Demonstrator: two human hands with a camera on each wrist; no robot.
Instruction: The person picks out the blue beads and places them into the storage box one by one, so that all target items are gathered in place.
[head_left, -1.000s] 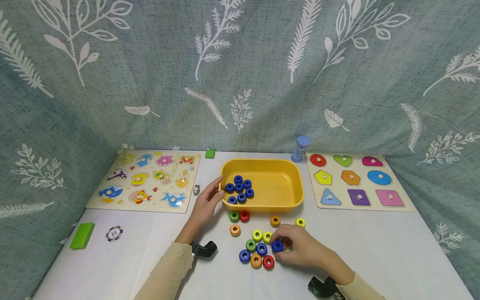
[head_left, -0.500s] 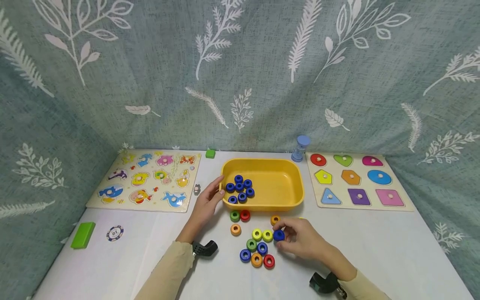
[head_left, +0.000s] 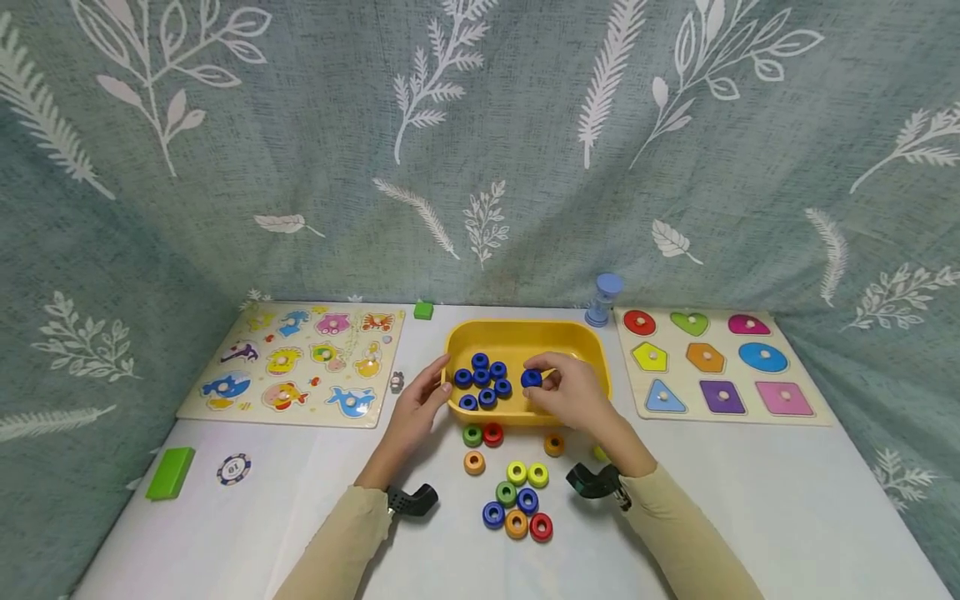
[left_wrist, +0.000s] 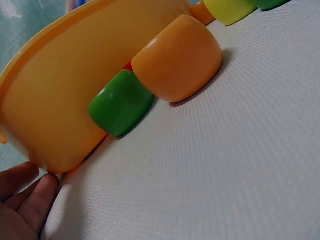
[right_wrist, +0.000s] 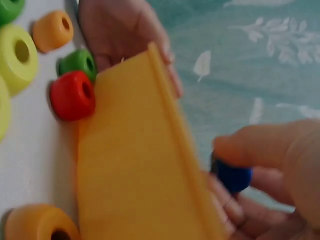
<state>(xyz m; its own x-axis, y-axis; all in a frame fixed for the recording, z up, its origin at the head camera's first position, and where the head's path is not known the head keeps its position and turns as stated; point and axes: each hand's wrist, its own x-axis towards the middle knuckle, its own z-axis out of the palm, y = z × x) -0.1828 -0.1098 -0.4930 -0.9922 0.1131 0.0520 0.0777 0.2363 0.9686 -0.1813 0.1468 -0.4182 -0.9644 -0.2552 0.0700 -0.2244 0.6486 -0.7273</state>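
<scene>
Your right hand (head_left: 576, 393) pinches a blue ring bead (head_left: 532, 378) between thumb and fingers, a narrow grip with the bead near the fingertips. That bead is deep blue and glossy, short and rounded like a little barrel. In the head view its dark centre hole shows, facing roughly up; in the right wrist view your fingers cover much of it. You have it over the front half of the yellow tray (head_left: 558, 337), to the right of seven more blue beads (head_left: 482, 378) clustered at the left end. Whether it touches the tray floor, I can't tell.

The tray itself is a plain, warm yellow, oblong with rounded corners and a thin rim. Your left hand (head_left: 415, 407) rests at its left end, thumb and fingers spread against the edge rather than closed tightly.

In front of you, just outside the tray's near wall, a green bead (head_left: 472, 435) sits beside a red bead (head_left: 492, 434), with an orange bead (head_left: 474, 462) a little nearer to you. The left wrist view shows that one's smooth, bulging side. Closer still is a loose group in mixed colours, including two loose blue beads, one at its left side (head_left: 493, 515), both with the same shiny finish.
</scene>
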